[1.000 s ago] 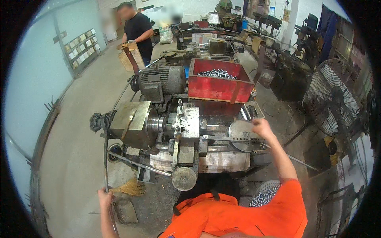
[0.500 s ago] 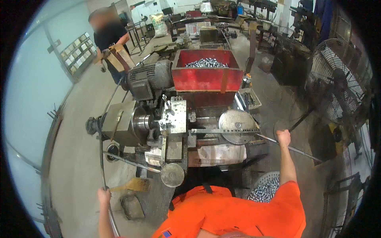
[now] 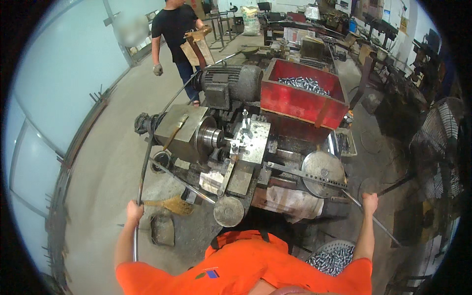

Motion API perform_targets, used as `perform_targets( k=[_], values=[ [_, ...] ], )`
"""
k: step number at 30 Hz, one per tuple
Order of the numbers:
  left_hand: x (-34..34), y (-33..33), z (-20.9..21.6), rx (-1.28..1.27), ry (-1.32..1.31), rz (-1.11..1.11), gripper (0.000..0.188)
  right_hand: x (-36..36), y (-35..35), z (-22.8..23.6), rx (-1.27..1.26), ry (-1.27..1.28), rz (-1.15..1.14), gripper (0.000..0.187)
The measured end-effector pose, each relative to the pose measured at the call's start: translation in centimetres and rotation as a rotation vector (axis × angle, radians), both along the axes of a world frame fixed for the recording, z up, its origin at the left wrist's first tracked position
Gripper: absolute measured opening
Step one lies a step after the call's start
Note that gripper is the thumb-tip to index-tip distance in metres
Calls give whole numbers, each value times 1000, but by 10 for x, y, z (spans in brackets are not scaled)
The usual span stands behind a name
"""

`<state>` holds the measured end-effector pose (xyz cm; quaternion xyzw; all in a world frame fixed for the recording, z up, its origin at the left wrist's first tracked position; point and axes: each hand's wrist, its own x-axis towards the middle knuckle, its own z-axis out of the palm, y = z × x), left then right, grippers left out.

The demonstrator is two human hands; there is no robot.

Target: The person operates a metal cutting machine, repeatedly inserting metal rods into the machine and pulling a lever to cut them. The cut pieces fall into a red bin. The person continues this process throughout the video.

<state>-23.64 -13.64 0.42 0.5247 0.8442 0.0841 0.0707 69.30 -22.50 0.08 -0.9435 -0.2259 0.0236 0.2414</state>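
Observation:
My left hand [image 3: 133,212] is closed round a long dark metal bar [image 3: 143,172] that runs up beside the headstock of a small lathe [image 3: 181,125]. My right hand [image 3: 369,202] grips a slim steel lever [image 3: 354,198], whose inner end reaches the round metal disc [image 3: 323,173] on the lathe's right. Between my arms lies the tool block [image 3: 253,142], a bright steel plate with clamps, facing the spindle nose [image 3: 211,137]. A short lever with a round plate [image 3: 228,211] at its end points toward me. My fingertips are too small to make out finely.
Behind the lathe stand a motor [image 3: 231,81] and a red bin [image 3: 305,103] of small metal parts. A perforated basket [image 3: 339,244] of similar parts sits low by my right arm. A broom head [image 3: 174,204] and dustpan [image 3: 162,230] lie left. A person [image 3: 174,29] stands beyond; a fan [image 3: 437,147] is right.
The view has turned, shifting the lathe rightward in the picture. My left hand and its bar have moved farther forward, and my right hand has come nearer. The person's gloved hand now hangs down.

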Motion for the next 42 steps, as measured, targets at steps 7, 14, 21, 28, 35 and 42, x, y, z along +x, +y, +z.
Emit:
perform_targets(
  k=[7,14,21,28,35,42],
  values=[
    [23,1,17,96,-232,-48,10,19,-7,-22,-15,-52,58,41],
    [24,0,17,102,-236,21,19,7,-3,-13,0,-17,-53,41],
    [22,6,9,118,-243,-21,19,15,-10,-18,-28,-44,18,42],
    [7,10,-4,69,-225,23,21,9,-8,-13,-32,-28,-14,39],
    [-32,0,-29,144,-149,-84,15,-5,-2,-3,23,28,-21,37],
    [22,5,27,45,-644,-15,12,2,-6,-10,37,-74,10,38]
  ],
)
